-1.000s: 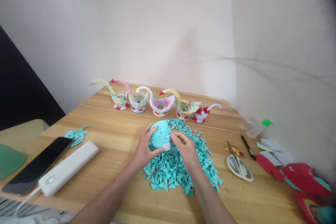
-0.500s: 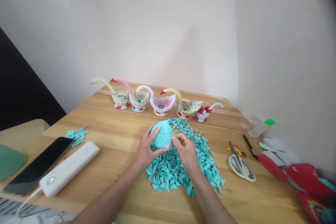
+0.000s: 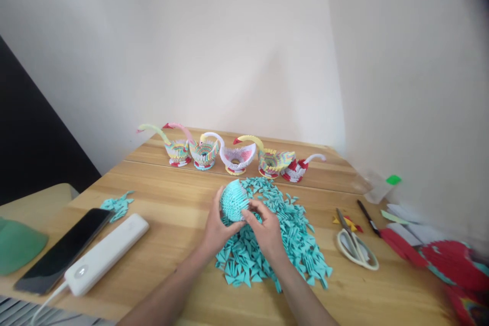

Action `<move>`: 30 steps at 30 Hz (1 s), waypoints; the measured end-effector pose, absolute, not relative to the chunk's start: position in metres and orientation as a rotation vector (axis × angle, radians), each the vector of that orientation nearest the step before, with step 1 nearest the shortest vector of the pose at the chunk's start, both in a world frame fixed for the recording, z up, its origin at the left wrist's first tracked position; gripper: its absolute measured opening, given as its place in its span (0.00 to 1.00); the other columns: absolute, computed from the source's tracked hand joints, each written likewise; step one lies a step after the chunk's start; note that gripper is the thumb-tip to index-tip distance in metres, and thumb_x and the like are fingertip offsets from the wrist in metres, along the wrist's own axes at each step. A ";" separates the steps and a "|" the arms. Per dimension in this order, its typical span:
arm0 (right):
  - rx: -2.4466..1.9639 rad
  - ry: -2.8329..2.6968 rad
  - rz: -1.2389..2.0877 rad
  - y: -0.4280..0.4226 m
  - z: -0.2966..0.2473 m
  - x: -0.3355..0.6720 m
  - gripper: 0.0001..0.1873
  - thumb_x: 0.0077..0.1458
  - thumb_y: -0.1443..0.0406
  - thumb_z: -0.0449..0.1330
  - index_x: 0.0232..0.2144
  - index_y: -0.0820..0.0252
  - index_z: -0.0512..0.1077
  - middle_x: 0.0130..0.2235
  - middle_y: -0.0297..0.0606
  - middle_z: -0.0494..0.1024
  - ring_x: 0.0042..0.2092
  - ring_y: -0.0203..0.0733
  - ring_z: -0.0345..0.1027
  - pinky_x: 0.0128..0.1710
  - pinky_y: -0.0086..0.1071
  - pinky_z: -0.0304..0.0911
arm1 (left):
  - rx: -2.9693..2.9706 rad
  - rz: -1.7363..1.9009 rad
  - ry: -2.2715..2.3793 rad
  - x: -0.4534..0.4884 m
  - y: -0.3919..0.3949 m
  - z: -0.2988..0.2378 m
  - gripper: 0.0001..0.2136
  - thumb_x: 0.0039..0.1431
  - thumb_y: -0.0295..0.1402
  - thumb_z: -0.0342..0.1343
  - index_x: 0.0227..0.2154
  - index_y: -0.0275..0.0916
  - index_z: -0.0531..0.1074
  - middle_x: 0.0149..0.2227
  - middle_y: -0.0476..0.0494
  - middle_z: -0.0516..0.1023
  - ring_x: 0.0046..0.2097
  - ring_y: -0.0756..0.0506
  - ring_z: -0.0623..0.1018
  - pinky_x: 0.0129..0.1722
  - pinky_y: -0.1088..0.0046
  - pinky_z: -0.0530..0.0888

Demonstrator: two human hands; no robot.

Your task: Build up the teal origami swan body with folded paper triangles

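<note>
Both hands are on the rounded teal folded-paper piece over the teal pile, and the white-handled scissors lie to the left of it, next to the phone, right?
Not quite. In the head view both hands, left hand and right hand, do hold the rounded teal folded-paper piece over the teal pile, but the white-handled scissors lie to its right; the white power bank lies beside the black phone.

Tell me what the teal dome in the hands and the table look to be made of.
Teal dome: apparently matte paper, built from many small folded triangles like the loose teal pieces under it; ribbed rows show. Table: looks like light wood with a smooth finish; grain and plank seams show.
</note>
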State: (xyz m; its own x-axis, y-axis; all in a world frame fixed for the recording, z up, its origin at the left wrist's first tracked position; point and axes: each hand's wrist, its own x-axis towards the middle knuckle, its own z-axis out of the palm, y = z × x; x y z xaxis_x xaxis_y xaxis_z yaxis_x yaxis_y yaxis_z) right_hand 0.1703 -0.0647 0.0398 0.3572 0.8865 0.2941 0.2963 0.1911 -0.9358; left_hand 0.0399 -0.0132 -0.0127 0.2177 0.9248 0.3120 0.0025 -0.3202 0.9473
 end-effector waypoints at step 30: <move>-1.314 -1.688 0.448 -0.065 0.050 0.197 0.07 0.56 0.59 0.60 0.35 0.53 0.76 0.38 0.38 0.79 0.44 0.48 0.70 0.48 0.41 0.62 | 1.615 1.344 0.754 0.029 -0.004 -0.005 0.41 0.43 0.42 0.68 0.59 0.40 0.57 0.62 0.33 0.58 0.63 0.34 0.61 0.60 0.56 0.63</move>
